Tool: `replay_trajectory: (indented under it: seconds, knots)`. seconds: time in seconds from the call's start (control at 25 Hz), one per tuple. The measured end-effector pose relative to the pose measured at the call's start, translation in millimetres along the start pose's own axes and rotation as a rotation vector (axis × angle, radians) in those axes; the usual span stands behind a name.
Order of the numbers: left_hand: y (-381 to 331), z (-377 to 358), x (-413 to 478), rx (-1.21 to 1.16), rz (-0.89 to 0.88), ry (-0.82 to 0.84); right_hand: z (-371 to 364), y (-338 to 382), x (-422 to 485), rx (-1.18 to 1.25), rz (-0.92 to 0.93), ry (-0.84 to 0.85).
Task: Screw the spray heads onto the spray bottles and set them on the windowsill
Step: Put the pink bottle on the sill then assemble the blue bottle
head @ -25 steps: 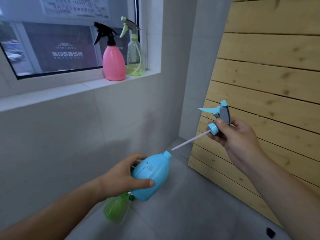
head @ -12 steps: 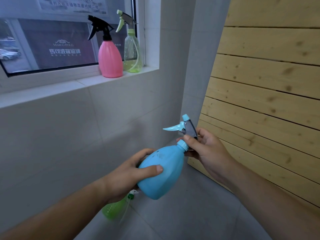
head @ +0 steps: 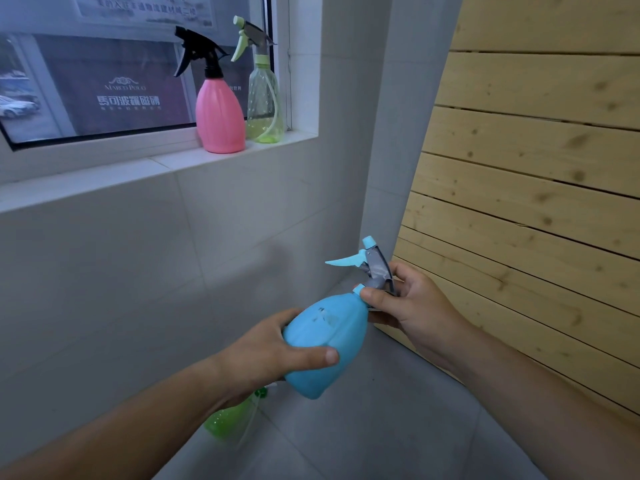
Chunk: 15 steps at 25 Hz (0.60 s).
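Change: spray head [head: 372, 263] was held apart, now it's sitting on the blue bottle [head: 325, 344].
Left hand [head: 270, 355]: gripping the bottle.
Right hand [head: 412, 306]: pinching the spray head, I'd twist next.

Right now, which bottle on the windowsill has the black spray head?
The pink bottle, on the left; the clear green bottle beside it has a pale green and grey head.
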<state>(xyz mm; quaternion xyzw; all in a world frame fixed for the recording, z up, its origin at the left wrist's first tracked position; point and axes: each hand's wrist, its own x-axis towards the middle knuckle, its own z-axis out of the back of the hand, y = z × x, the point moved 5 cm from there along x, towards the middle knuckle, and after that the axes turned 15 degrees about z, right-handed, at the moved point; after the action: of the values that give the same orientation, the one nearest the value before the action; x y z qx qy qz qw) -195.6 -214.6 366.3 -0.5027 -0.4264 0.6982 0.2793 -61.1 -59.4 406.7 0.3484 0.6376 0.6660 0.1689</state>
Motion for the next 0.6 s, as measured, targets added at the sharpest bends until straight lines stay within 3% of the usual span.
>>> replay_trajectory:
  seconds: [0.16, 0.24, 0.4, 0.6]
  knots:
    - [-7, -3, -3, 0.034, -0.109, -0.101, 2, -1, 2, -0.035, -0.007, -0.055]
    - [-6, -4, -3, -0.040, -0.056, -0.051, 3, -3, 3, -0.043, 0.000, -0.087]
    - [-4, -6, 0, 0.074, 0.003, -0.022, 2, -8, 3, 0.010, -0.016, -0.110]
    - [5, -12, 1, 0.021, 0.124, 0.041, -2, -13, 2, 0.062, -0.049, -0.115]
